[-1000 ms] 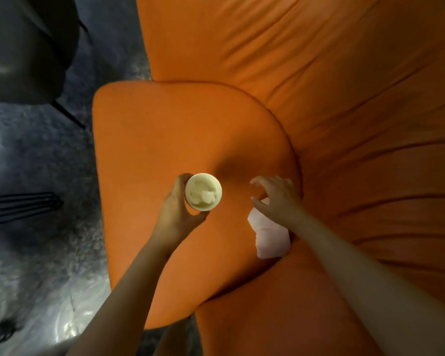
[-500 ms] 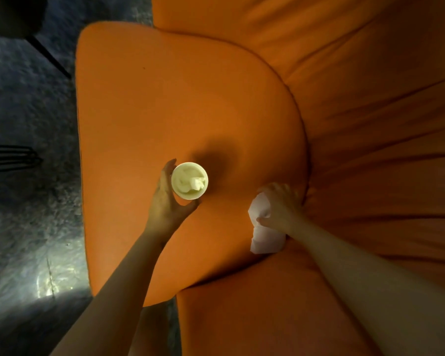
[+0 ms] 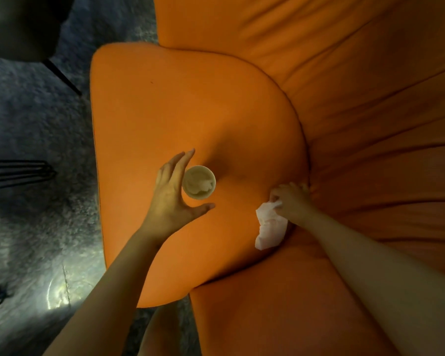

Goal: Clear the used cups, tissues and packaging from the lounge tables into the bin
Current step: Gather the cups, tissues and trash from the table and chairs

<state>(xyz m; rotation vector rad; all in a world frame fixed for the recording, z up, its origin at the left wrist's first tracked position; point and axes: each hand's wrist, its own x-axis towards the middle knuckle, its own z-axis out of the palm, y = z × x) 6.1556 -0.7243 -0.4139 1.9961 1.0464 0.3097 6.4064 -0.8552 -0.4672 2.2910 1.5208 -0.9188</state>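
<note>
— Where do we have the cup (image 3: 198, 182) from up here?

— We see it straight from above, standing upright on the rounded orange cushion (image 3: 165, 111), with something pale and crumpled inside it. Our left hand (image 3: 170, 195) is curved round its left side: the fingers (image 3: 184, 159) reach past the far rim, the thumb (image 3: 202, 208) juts out below the near rim.

— Are we gripping it?

— We cannot say so. The fingers are spread and the thumb sits apart from the cup wall, so the hand looks loose around it rather than clamped. The palm side lies just beside the cup; whether it is touching, we cannot tell from this angle.

— And the tissue (image 3: 270, 226)?

— It is to the right of the cup, well clear of the left hand, at the cushion's right edge, where it meets the creased orange upholstery (image 3: 370, 124). Our right hand (image 3: 292, 201) is bunched up on its upper end, fingertips (image 3: 276, 199) pinching the white paper. The rest of the tissue trails toward us, crumpled and lying on the orange fabric.

— So one thing per hand?

— Yes: the cup sits inside the curve of the left hand, the tissue is pinched by the right, and bare cushion lies between them. Beyond the cushion's left edge we see grey carpet (image 3: 36, 201).
</note>
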